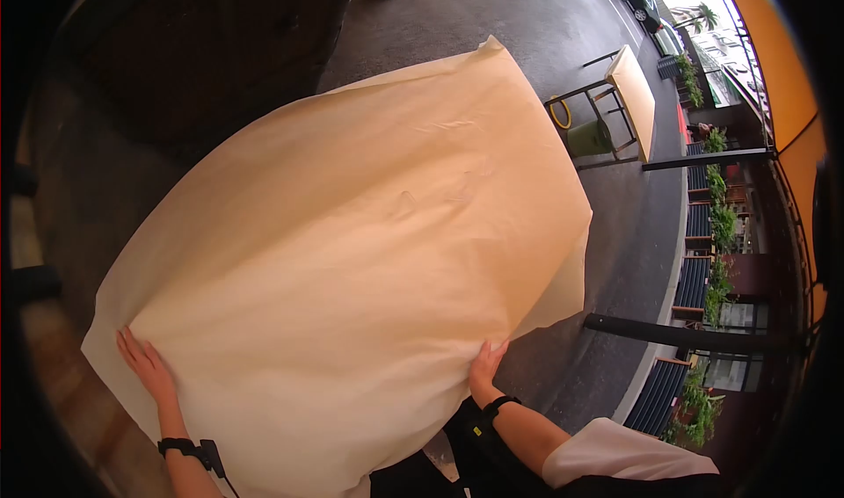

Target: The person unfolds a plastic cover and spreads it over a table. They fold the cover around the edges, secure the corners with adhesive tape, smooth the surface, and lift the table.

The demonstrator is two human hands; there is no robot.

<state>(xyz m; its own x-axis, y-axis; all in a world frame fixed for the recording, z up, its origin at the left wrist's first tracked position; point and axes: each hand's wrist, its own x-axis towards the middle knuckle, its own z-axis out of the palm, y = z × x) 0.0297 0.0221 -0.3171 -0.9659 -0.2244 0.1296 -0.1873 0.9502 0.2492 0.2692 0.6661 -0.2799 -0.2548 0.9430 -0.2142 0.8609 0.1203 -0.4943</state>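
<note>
A large cream sheet [352, 234] fills the middle of the view; whether it is paper or cloth I cannot tell. It has a few small wrinkles near its far end, and its right side hangs down in folds. My left hand [149, 370] lies on the sheet at the near left, fingers stretched out and slightly apart. At the near right, my right hand [485, 370] is closed at a folded edge of the sheet, thumb and fingers close together. What lies beneath the sheet is hidden.
Beyond the sheet stands a table [631, 89] with a pale top and dark legs. A green bucket [589, 138] and a yellow ring [560, 113] are beside it. Dark posts [694, 333] cross the right side, near slatted planters [658, 397] with plants.
</note>
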